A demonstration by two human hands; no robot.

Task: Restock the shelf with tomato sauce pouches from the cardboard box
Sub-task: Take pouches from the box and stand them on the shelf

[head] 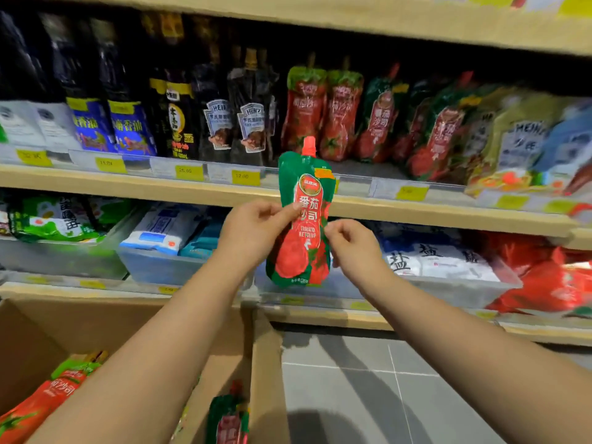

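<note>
Pinching upright green-and-red tomato sauce pouch (307,187), red cap (309,145); left grip (256,232) and right grip (349,243) clamped on its edges

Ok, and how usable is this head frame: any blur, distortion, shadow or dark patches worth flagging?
Head view: the held pouch is sharp, its label readable; the shelved pouches at far right smear into blur; the shelf edge bows from wide-angle distortion; soft arm shadows fall on the floor tiles; the dark bottles at upper left are underlit.

Dark sauce bottles (221,116) at upper left; white salt bags (442,257) in clear bins (160,267) lower down; yellow price tags (189,173); grey floor tiles (384,379).
</note>
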